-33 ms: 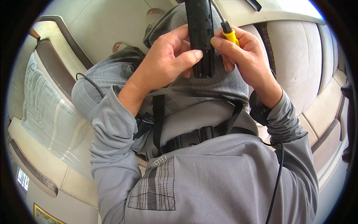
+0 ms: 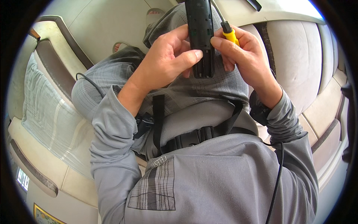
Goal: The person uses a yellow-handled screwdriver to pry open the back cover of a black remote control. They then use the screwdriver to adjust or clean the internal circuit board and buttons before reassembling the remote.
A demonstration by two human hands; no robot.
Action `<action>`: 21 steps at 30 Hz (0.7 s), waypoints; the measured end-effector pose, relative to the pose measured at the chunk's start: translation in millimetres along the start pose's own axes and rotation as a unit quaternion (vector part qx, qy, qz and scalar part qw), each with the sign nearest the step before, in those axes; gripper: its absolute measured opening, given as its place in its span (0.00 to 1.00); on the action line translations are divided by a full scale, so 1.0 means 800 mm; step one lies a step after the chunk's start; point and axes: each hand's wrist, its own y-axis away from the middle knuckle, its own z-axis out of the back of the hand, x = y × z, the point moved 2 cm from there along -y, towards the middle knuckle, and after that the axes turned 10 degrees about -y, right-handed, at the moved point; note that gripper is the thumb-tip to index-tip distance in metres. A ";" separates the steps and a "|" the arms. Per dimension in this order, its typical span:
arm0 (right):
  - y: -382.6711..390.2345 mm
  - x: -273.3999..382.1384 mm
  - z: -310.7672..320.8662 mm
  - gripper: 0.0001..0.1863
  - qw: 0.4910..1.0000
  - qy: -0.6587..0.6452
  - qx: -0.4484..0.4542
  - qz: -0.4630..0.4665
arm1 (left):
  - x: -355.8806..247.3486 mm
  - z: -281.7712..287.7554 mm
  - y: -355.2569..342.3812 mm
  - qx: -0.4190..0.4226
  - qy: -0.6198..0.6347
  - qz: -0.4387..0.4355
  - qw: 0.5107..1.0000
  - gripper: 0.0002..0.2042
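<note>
A long black remote control (image 2: 200,31) is held up over my lap, its back facing me and its far end cut off by the upper edge. The battery bay (image 2: 204,63) at its near end is uncovered, and metal contacts show inside. My left hand (image 2: 169,56) grips the remote from the left, thumb on the bay's edge. My right hand (image 2: 248,52) is closed around a screwdriver (image 2: 230,35) with a yellow and black handle, its thin shaft running up past the remote. The right thumb rests against the remote's right edge. The screwdriver's tip is out of sight.
Beige sofa seats (image 2: 294,56) lie on the right. A pale table (image 2: 268,10) at the far side bears a dark strip-shaped piece (image 2: 254,4). On the left stands a sofa part with a striped cloth (image 2: 52,108). A thin black cable (image 2: 90,83) crosses my left leg.
</note>
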 end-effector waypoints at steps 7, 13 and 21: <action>0.001 -0.008 0.001 0.10 1.000 -0.005 -0.006 0.001 | 0.006 -0.001 0.001 0.001 -0.003 -0.007 1.000 0.21; 0.000 -0.006 -0.002 0.10 1.000 0.002 0.029 0.008 | 0.009 -0.002 0.000 0.001 -0.018 -0.024 1.000 0.20; 0.000 -0.004 -0.005 0.12 0.999 0.015 0.039 -0.002 | 0.010 -0.003 -0.003 -0.034 -0.020 -0.042 0.998 0.17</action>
